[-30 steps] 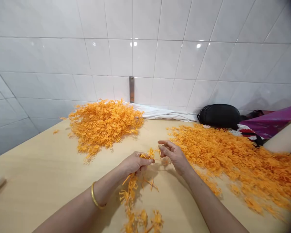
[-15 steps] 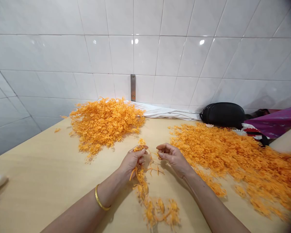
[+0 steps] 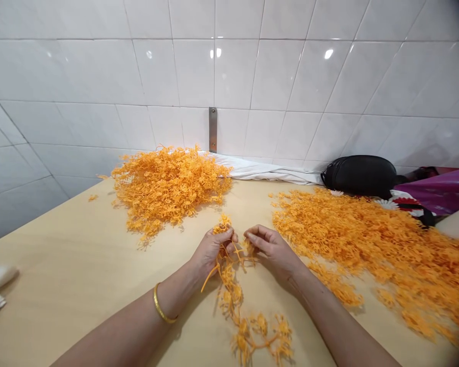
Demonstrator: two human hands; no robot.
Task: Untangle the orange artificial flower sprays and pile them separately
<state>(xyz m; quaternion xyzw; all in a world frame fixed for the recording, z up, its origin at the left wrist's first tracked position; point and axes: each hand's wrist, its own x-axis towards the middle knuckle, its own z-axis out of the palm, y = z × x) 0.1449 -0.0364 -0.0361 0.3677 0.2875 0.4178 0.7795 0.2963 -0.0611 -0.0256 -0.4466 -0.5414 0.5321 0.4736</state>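
My left hand (image 3: 210,252) is closed around an orange plastic flower sprig (image 3: 226,295). Its small spidery blossoms stick up above the thumb, and its thin stems trail down below the hand to the table. Opposite it, my right hand (image 3: 272,247) has thumb and fingers pinched on a small orange blossom piece (image 3: 248,246), partly hidden by the fingertips. A narrow gap separates the two hands, with thin orange stems crossing it. The sprig's lower end, with several blossoms, rests on the table (image 3: 176,316) between my forearms.
A heaped orange pile (image 3: 172,186) of similar pieces sits at the back left. A wider, flatter orange pile (image 3: 352,234) spreads along the right. Behind lie a white cloth (image 3: 268,171), a black pouch (image 3: 359,174) and purple fabric (image 3: 436,188), against a tiled wall (image 3: 233,76).
The view has tilted down and shifted slightly. My right hand has come a little closer to my left, and the small orange piece at its fingertips shows more clearly.
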